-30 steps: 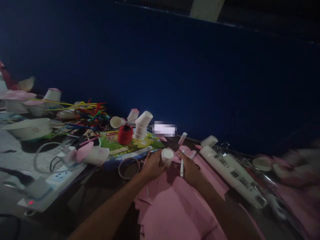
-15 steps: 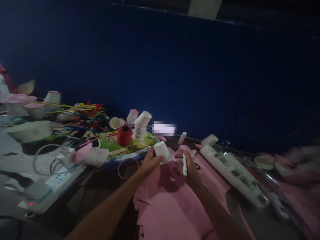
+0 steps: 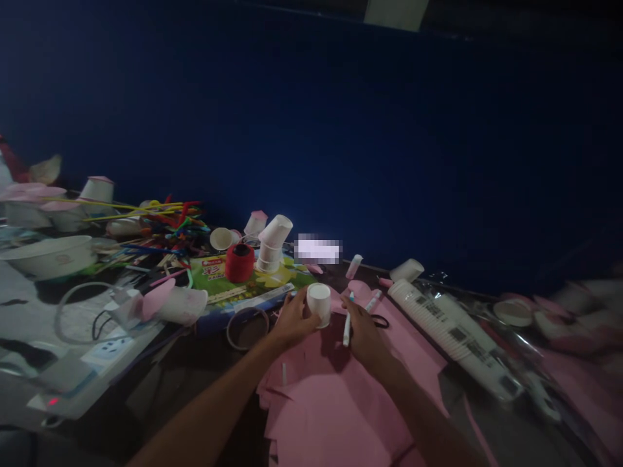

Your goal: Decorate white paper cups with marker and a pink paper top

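My left hand [image 3: 294,323] is closed around the side of a small white paper cup [image 3: 319,303], which stands bottom up over pink paper. In my right hand [image 3: 366,336] is a slim white marker [image 3: 347,328], pointing down toward me and apart from the cup. Beneath both hands spreads a pile of pink paper sheets [image 3: 335,408]. Just beyond the right hand, a black scissors handle [image 3: 380,321] and another white marker [image 3: 374,301] lie on the pink paper.
A red yarn spool [image 3: 239,263] and stacked cups [image 3: 271,250] sit on a green packet [image 3: 209,269]. To the right lies a long sleeve of paper cups [image 3: 452,337]. At left are a power strip [image 3: 97,373], a white bowl [image 3: 48,256] and colourful pipe cleaners [image 3: 180,217].
The cup has gone from tilted to upright with its bottom up, and is lower. My right hand, holding the marker, has moved slightly left and down.
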Demonstrator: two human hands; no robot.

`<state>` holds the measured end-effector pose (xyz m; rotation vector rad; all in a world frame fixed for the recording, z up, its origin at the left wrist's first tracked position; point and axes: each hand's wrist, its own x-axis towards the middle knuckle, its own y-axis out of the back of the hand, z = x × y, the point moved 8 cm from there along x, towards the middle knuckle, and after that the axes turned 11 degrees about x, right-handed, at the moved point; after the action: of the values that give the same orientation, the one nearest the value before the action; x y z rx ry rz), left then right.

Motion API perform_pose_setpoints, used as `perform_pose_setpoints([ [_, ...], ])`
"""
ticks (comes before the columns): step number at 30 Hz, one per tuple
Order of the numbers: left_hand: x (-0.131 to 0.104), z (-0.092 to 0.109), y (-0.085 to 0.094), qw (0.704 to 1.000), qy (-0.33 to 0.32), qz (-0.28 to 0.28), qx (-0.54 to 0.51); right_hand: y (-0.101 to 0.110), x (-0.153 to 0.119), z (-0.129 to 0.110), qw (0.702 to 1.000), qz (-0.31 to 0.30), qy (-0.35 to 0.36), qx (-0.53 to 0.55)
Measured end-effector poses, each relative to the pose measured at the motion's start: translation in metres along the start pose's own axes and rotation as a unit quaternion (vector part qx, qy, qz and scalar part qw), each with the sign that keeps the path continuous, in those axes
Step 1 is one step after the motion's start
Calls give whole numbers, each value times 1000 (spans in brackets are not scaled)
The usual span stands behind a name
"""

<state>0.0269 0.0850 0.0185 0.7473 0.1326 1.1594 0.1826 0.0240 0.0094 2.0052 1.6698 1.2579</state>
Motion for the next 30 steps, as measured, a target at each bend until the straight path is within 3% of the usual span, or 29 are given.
perform_pose_setpoints([
  [7,0,6,-1,999,-26,-5,45,-5,3,-4,995,-36,-15,-94],
  [14,-1,2,-5,998,-19,-24,55,3,7,-12,991,-55,-32,-117],
  [21,-1,0,-10,997,-35,-26,61,2,10,-4,983,-73,-42,-165],
  [30,-2,4,-7,997,-46,-16,65,12,14,8,994,-13,-40,-102],
])
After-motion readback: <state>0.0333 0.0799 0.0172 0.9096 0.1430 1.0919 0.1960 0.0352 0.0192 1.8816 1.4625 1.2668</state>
